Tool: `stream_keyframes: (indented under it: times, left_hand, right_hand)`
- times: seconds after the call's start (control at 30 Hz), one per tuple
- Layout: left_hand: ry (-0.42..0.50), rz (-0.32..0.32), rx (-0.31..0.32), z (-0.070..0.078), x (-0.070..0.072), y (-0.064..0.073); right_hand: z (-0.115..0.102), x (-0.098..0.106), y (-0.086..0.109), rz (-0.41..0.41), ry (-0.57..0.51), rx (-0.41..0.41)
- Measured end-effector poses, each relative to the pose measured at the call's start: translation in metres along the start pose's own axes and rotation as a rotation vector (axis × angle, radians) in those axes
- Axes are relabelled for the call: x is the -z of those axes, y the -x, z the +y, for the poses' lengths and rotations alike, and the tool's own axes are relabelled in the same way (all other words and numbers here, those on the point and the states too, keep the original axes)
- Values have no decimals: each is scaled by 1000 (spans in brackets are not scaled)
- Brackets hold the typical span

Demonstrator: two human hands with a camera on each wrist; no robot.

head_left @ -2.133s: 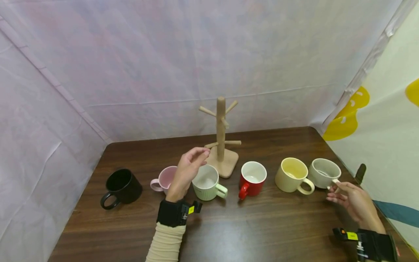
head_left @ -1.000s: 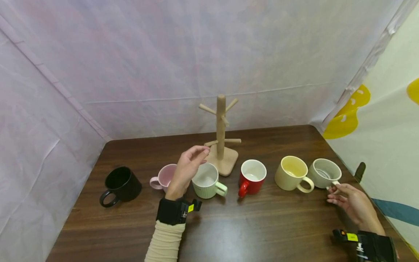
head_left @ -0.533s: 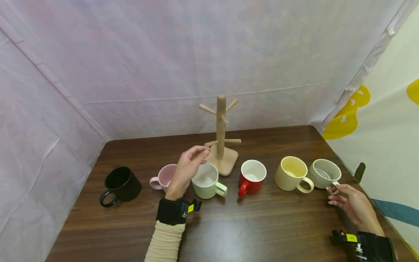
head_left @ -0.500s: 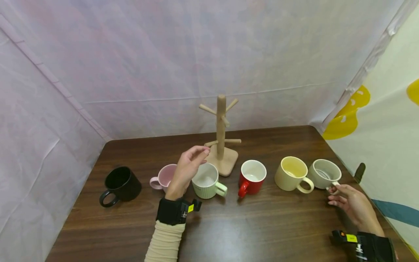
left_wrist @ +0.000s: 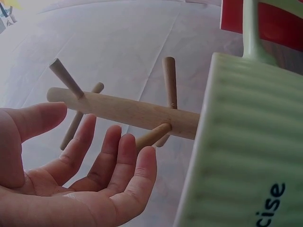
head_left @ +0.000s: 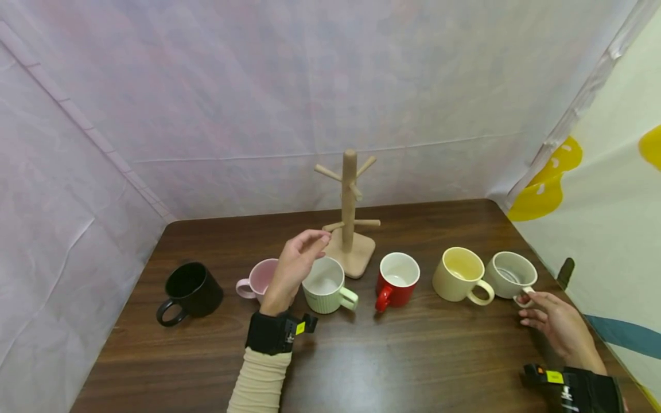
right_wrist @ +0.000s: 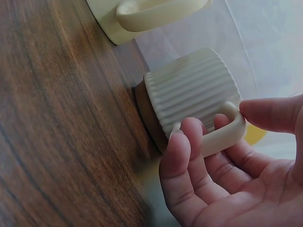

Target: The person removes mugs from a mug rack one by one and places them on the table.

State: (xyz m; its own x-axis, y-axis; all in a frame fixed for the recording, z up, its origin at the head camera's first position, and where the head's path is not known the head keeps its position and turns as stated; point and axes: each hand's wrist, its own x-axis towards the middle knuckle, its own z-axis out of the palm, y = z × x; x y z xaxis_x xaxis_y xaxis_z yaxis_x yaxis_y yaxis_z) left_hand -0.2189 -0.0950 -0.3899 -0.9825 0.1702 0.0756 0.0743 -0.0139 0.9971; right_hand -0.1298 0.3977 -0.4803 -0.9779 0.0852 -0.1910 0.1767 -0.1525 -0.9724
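Note:
My right hand [head_left: 563, 327] is at the far right, its thumb and curled fingers holding the handle of a pale grey ribbed mug [right_wrist: 194, 92]. Seen from the right wrist, the thumb lies on the handle's upper end and fingertips show around and through its loop. The mug seems to stand on the table. My left hand [head_left: 295, 264] hovers above the pink mug [head_left: 263, 275] and the green ribbed mug [head_left: 325, 298], fingers loosely bent, holding nothing. It partly hides the pink mug. Just beyond its fingertips is a wooden mug tree [head_left: 349, 212] with bare pegs.
A yellow mug [head_left: 454, 284] stands beside the grey one, close to it. The red mug [head_left: 397, 292] is in front and right of the tree. At far left stands a black mug [head_left: 193, 295]. Fabric walls [head_left: 258, 86] enclose the brown table [head_left: 392, 361].
The right fingers have shifted slightly at the grey mug's handle, which looks a little lower than two seconds ago. The left hand and the other mugs stay put.

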Motion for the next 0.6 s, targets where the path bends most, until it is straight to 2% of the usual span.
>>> stream_keyframes:
  times: [0.37,0.6]
  left_hand:
    - [-9,10,9,0,1,0]
    - [-19,10,26,0,2,1]
  right_hand:
    - [-1,1,0,15,-19,27]
    - [-1,6,2,94,7,-12]
